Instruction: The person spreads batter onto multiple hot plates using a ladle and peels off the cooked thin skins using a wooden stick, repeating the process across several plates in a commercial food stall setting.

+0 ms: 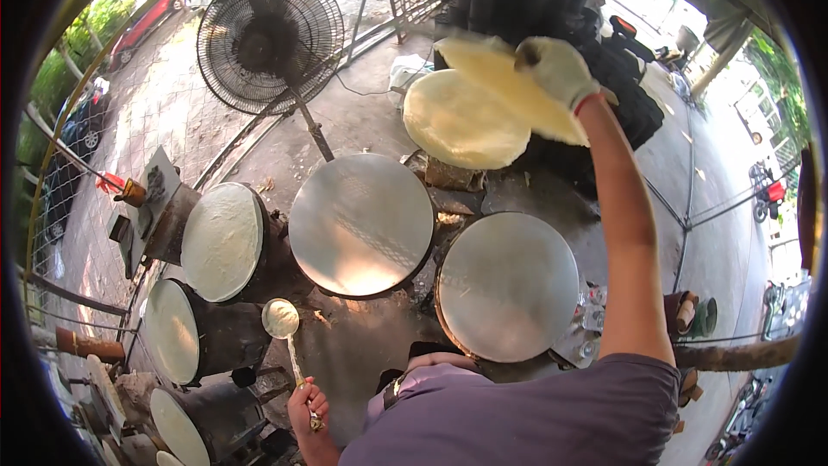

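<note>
My left hand (307, 407) is closed around the handle of a ladle (281, 318), whose round bowl holds pale batter. At the far right, my right hand (556, 72), in a white glove, grips a thin yellowish flatbread (504, 86), its edge blurred by motion. Below and left of it, another round flatbread (466, 121) lies flat. Between my hands are two bare round griddles, a middle griddle (360, 224) and a right griddle (509, 286). Pale batter covers the left griddle (222, 242) and a nearer griddle (172, 330).
A large standing fan (270, 40) is at the back left. Dark stacked shapes (517, 0) rise behind the flatbreads. More batter-covered griddles (178, 427) line the lower left. A wire mesh fence (82, 142) runs along the left side.
</note>
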A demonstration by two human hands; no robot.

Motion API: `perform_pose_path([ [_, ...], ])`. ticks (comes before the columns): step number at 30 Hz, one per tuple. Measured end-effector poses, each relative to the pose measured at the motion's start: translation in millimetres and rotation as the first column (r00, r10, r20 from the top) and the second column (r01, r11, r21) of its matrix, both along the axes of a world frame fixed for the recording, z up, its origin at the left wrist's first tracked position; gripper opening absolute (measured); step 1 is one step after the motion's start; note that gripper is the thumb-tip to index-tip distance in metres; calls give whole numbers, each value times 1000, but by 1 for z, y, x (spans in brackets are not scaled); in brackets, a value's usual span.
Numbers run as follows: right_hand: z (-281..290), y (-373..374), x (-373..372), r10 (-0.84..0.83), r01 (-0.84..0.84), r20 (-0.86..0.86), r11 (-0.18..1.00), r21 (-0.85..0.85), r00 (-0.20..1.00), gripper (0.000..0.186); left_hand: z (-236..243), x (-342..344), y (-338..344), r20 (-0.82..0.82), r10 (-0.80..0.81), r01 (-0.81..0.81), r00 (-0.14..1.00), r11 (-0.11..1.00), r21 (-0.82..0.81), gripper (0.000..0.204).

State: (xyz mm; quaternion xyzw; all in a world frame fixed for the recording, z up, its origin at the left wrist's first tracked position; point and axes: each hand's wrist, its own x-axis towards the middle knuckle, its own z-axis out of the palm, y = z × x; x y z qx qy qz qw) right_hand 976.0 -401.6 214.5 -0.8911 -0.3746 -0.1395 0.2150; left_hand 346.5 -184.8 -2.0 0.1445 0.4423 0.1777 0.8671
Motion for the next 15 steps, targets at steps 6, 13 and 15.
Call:
perform_pose_path([
  [6, -218, 27, 30, -192, 200, 136, 979, -48, 972, 12, -2, 24, -3, -87, 81, -78, 993, 996, 35, 17],
  [13, -322, 51, 35, -241, 220, -46, 936, -275, 969, 17, 24, 38, -17, -183, 179, -167, 967, 983, 79, 17],
  [15, -311, 54, 24, -243, 194, -145, 938, -287, 959, 21, 26, 29, -19, -169, 233, -222, 958, 972, 82, 17],
])
